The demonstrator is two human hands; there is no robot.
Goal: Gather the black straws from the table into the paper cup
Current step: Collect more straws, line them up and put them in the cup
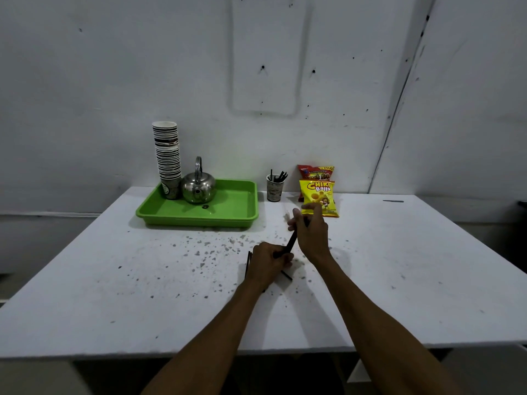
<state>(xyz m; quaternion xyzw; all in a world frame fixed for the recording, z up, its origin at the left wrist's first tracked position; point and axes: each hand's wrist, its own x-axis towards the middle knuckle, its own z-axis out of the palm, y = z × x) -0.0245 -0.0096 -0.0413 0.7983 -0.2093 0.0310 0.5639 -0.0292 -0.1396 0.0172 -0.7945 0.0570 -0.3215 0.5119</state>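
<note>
Two bare forearms reach in over the near edge of the white, speckled tabletop (114,280), which lies bare on both sides of them. The left hand (266,262) is curled shut, its grip closed around the lower end of a bundle of thin black plastic straws (291,243); the right hand (309,229), just beyond, closes its grip on the upper end, forefinger stretched forward. More loose black straws (286,275) lie on the tabletop touching or just beside the left hand, one at its left edge, one to its right. Farther back, near the wall, stands the printed paper cup (274,189) with several black straws already upright in it. Just right of it lean a yellow snack bag (319,198) and a red snack bag (315,171). To the left sits a green plastic tray (228,209) carrying a steel kettle (198,187) and a tall stack of paper cups (168,155).
</note>
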